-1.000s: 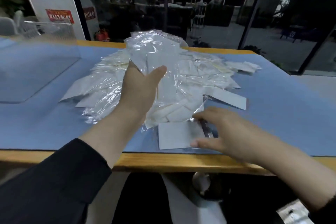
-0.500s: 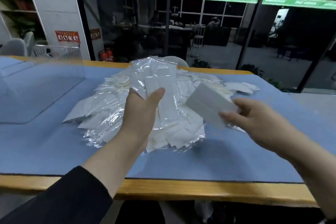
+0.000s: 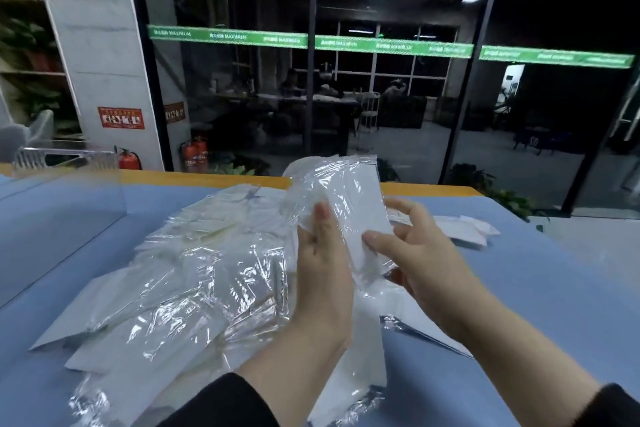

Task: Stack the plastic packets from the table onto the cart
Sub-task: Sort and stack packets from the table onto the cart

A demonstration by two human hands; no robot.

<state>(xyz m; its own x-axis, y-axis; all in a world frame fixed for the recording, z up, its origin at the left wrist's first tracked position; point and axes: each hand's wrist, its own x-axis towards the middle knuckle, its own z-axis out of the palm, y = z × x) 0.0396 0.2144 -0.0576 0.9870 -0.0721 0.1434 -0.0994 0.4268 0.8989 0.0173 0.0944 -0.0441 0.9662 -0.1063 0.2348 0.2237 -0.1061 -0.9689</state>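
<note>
Above the pile of plastic packets (image 3: 194, 274) on the blue table (image 3: 540, 295), both forearms reach forward. Left hand (image 3: 325, 274), thumb up, grips a raised bunch of packets (image 3: 343, 198); right hand (image 3: 420, 253) pinches the bunch's right edge between thumb and curled fingers.

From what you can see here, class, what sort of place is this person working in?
Probably an office or workshop floor at night: a blue-topped table heaped with plastic packets, fire extinguishers by a glass wall, desks beyond.
</note>
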